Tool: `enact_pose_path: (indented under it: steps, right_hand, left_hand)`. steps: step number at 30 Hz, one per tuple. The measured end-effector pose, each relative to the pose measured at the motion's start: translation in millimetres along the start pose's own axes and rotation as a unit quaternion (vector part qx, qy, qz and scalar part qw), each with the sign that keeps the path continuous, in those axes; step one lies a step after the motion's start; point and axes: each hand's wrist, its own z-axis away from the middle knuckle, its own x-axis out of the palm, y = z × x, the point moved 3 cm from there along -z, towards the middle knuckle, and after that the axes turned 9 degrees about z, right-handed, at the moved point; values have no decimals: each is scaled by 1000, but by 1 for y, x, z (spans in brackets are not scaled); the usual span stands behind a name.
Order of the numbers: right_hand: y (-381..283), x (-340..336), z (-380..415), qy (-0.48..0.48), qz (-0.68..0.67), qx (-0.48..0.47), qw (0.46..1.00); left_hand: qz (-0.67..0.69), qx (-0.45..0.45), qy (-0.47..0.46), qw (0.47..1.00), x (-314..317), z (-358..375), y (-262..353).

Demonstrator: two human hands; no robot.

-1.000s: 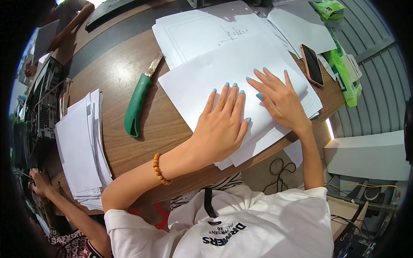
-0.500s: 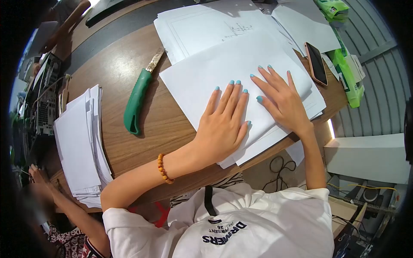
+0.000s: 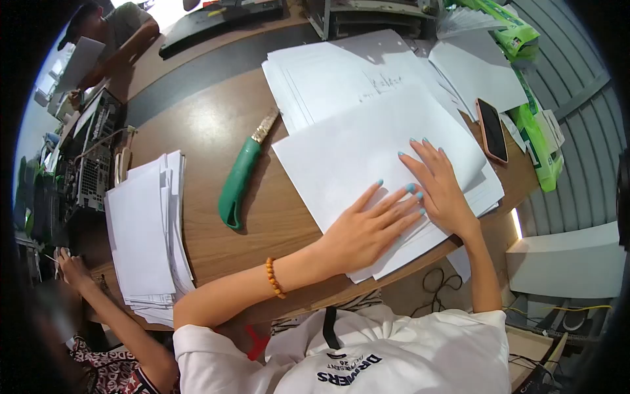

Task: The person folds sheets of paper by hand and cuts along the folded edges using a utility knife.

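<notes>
White paper sheets (image 3: 341,151) lie in front of me, the top one blank and slightly bulged at its right side. My left hand (image 3: 374,233) rests on the lower part of that sheet, fingers extended to the right. Close beside it, my right hand (image 3: 440,187) lies on the same sheet with fingers spread, its thumb by the left fingertips. Neither hand grips anything. Beyond, a sheet with handwriting (image 3: 328,82) is partly covered. A green-handled knife (image 3: 241,180) with a stained blade lies left of the sheets.
A paper stack (image 3: 141,230) sits at the left table edge. The phone (image 3: 492,130) and green packets (image 3: 538,148) are at the right. A computer case (image 3: 95,167) stands far left. One person's arm (image 3: 115,315) shows lower left, another person (image 3: 121,33) upper left.
My left hand has turned and slid right, toward my right hand. The view has shifted, so the table's items appear lower and further right. More of the person at upper left shows.
</notes>
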Motion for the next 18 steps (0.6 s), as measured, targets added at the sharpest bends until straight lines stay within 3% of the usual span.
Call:
enact_pose_path:
  steps: [3, 5, 8, 11, 13, 16, 18]
  right_hand:
    - [15, -6, -1, -4, -42, 0, 999]
    - [39, -12, 4, 39, -140, 43, 988]
    - [80, -11, 7, 99, -129, 91, 983]
    - [94, -5, 4, 112, -186, 76, 973]
    - [98, -8, 2, 110, -124, 81, 983]
    - [109, -12, -3, 203, -15, 65, 977]
    - [105, -18, -8, 249, -19, 74, 965]
  left_hand:
    - [2, 12, -5, 1000, 5, 1, -1]
    - [2, 16, -5, 1000, 4, 2, -1]
    - [4, 21, 0, 1000, 5, 3, -2]
    - [6, 25, 5, 1000, 7, 2, -3]
    - [4, 26, 5, 1000, 9, 2, -3]
    - [7, 38, 19, 999, 7, 3, -4]
    - [11, 39, 18, 999, 9, 1, -5]
